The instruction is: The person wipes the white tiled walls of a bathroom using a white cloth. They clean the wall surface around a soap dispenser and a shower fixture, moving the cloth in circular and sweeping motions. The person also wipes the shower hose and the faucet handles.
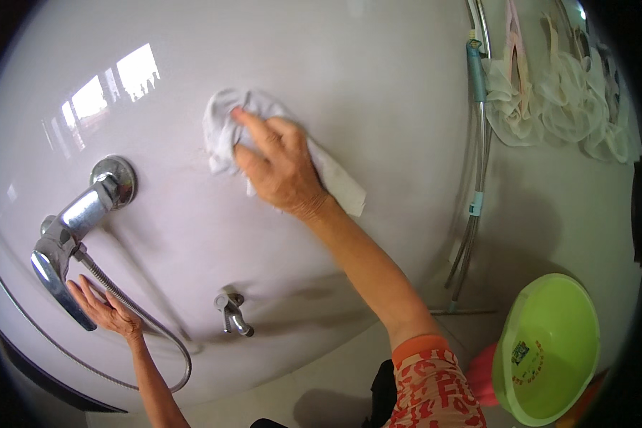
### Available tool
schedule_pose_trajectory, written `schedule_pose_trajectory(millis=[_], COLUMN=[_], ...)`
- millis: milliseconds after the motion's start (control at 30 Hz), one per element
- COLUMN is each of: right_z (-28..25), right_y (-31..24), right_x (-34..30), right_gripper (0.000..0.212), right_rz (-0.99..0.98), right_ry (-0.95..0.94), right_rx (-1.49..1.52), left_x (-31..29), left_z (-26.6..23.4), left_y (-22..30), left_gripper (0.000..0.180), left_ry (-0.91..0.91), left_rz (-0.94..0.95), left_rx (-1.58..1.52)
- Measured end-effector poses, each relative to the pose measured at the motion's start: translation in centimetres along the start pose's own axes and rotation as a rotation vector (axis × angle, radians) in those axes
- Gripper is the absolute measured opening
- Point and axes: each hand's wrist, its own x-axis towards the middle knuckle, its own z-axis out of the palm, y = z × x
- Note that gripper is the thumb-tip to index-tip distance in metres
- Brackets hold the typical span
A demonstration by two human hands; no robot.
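My right hand [282,164] presses a crumpled white cloth [221,118] flat against the glossy pale wall, fingers bent over it. A loose end of the cloth hangs out below my wrist. At the lower left, my left hand [107,312] has its fingers stretched out beside the lever of a chrome shower mixer [78,214]. Its fingertips are at the lever's edge; whether they touch it I cannot tell. From the mixer a metal hose [146,314] loops down past that hand. A small chrome tap [232,310] sticks out of the wall between my two forearms.
Metal rods with a blue-green grip [476,71] stand against the wall to the right. Several pale mesh bath puffs [513,107] hang at the upper right. Below them a lime-green basin [506,371] stands tilted, a pink object [481,374] beside it.
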Motion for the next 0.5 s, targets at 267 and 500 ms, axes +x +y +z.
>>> schedule_pose_trajectory(millis=[267, 500], right_z=[-1.8, -4.2], right_y=[7.4, 13.8], right_x=[-0.6, -2.0], right_gripper=[0.018, 0.029], right_rz=[0.155, 0.269], right_ry=[0.093, 0.092], right_rx=[-0.09, -0.168], left_x=[-0.5, -0.9], left_z=[0.5, 0.8], left_y=[-1.0, -1.4], left_gripper=[0.063, 0.078], left_ry=[0.005, -0.012], left_rz=[-0.03, -0.044], left_rx=[-0.038, -0.06])
